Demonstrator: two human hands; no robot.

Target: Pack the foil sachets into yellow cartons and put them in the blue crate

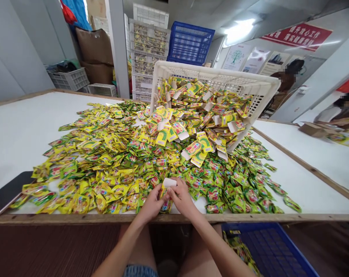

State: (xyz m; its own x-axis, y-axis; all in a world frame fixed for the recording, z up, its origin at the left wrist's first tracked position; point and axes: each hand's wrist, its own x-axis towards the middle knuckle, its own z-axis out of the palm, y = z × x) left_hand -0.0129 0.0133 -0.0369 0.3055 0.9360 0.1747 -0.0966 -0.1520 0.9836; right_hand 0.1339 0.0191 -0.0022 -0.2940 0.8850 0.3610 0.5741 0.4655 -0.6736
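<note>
Between my two hands, close to the table's front edge, is a small printed carton (170, 183) with its white flap showing. My left hand (155, 200) grips its lower left side, fingers curled around it. From the right, my right hand (180, 195) pinches it near the flap. Part of the carton is hidden by my fingers. Yellow candy packets (105, 188) lie in a heap to the left of my hands. Green packets (240, 188) are heaped to the right. Behind my hands, a tilted white basket (217, 73) spills yellow-green cartons (202, 144) onto the pile.
A dark phone (11, 192) lies at the table's left edge. Below the table, at the right, stands a blue crate (278, 246) with packets inside. Stacked white crates (150, 50) and a blue basket (190, 42) rise behind. Two people (290, 77) are at the far right.
</note>
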